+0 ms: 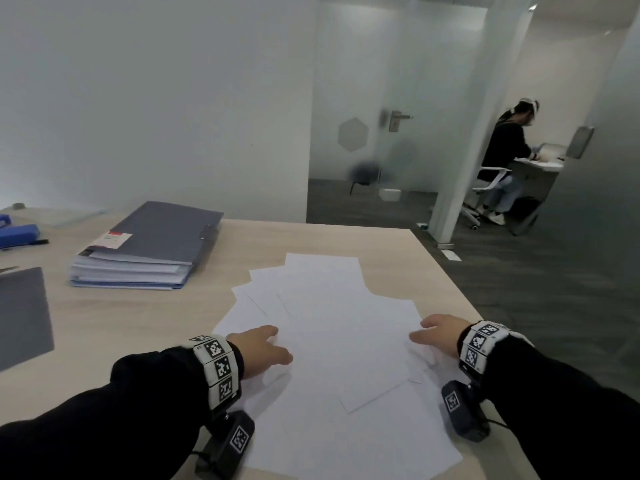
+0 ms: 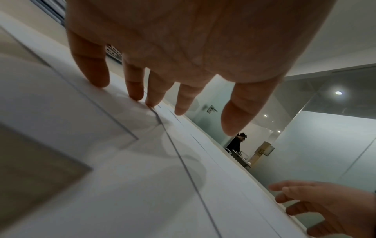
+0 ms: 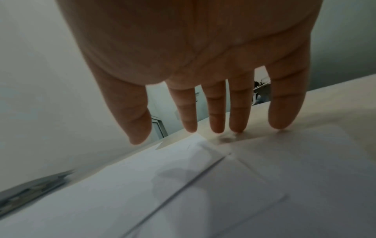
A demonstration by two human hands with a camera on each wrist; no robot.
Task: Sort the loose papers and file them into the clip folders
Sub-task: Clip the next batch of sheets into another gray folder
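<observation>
Several loose white papers (image 1: pixel 332 334) lie fanned across the light wooden table (image 1: pixel 138 317) in front of me. My left hand (image 1: pixel 263 348) rests on the left side of the spread, its straight fingertips (image 2: pixel 134 95) touching the sheets (image 2: pixel 142 177). My right hand (image 1: pixel 436 332) lies at the right edge of the spread; its straight fingertips (image 3: pixel 238 127) touch the paper (image 3: pixel 244 185) there. Neither hand grips a sheet. A stack of grey-blue clip folders (image 1: pixel 149 247) filled with paper sits at the back left of the table.
A grey folder cover (image 1: pixel 24 317) lies at the left edge, with a blue object (image 1: pixel 17 233) and a pen (image 1: pixel 38 242) behind it. The table ends just right of the papers. A person (image 1: pixel 505 161) sits at a desk beyond a glass partition.
</observation>
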